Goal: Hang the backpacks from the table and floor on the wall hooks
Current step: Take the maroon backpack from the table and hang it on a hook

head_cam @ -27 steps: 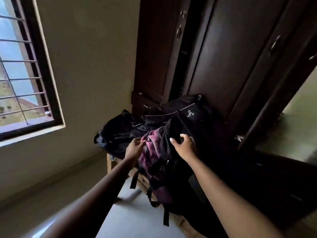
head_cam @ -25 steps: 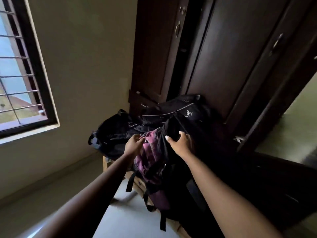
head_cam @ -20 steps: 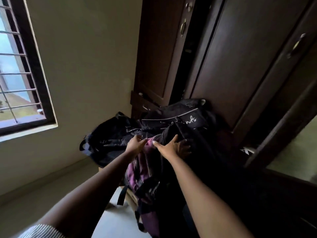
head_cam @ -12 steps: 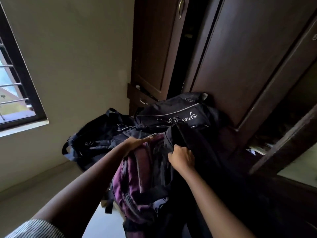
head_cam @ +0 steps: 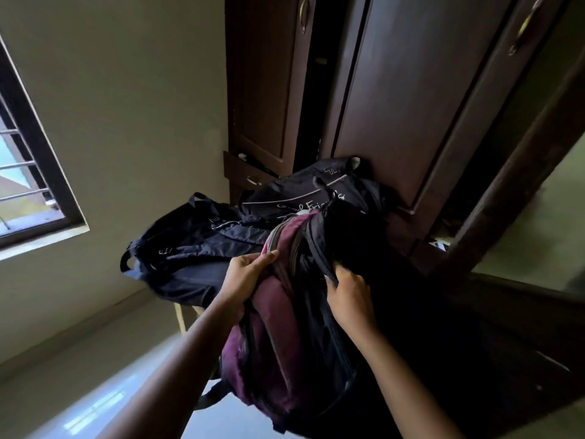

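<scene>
A purple and black backpack [head_cam: 278, 337] is in front of me, raised off the small table. My left hand [head_cam: 243, 274] grips its purple top edge, thumb over the zip line. My right hand [head_cam: 349, 296] grips the black fabric along its right side. Behind it a dark navy backpack [head_cam: 190, 255] lies flat on the table, and a black bag with white lettering [head_cam: 310, 198] leans against the wardrobe. No wall hooks are in view.
A dark wooden wardrobe [head_cam: 395, 106] stands right behind the bags, one door ajar. A pale table leg [head_cam: 180, 318] shows under the navy bag. A barred window [head_cam: 22, 172] is on the left wall. Glossy floor [head_cam: 95, 391] spreads out at lower left.
Both hands have taken a firmer hold on the purple backpack and drawn it up and toward me. The view has moved closer to the bags.
</scene>
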`<action>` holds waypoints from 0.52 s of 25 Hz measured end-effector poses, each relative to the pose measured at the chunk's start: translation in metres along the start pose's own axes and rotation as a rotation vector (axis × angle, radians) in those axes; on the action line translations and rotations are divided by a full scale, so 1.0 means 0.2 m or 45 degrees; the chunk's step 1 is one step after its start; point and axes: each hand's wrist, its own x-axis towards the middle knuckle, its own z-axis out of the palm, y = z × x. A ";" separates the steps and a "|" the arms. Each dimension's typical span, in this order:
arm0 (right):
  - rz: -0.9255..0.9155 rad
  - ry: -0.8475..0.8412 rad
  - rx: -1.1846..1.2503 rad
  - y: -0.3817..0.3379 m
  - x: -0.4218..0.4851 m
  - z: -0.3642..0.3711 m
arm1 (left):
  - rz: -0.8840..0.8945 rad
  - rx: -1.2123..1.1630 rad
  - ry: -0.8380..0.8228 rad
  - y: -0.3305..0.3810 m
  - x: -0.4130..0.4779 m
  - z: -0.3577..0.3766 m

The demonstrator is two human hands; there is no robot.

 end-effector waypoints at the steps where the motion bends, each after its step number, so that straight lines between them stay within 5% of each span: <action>1: 0.000 0.035 0.013 -0.01 -0.09 -0.03 | 0.029 -0.059 -0.011 0.01 -0.12 0.01; 13: -0.191 0.041 0.047 -0.07 -1.08 -0.31 | -0.021 -0.434 0.142 -0.16 -1.23 -0.01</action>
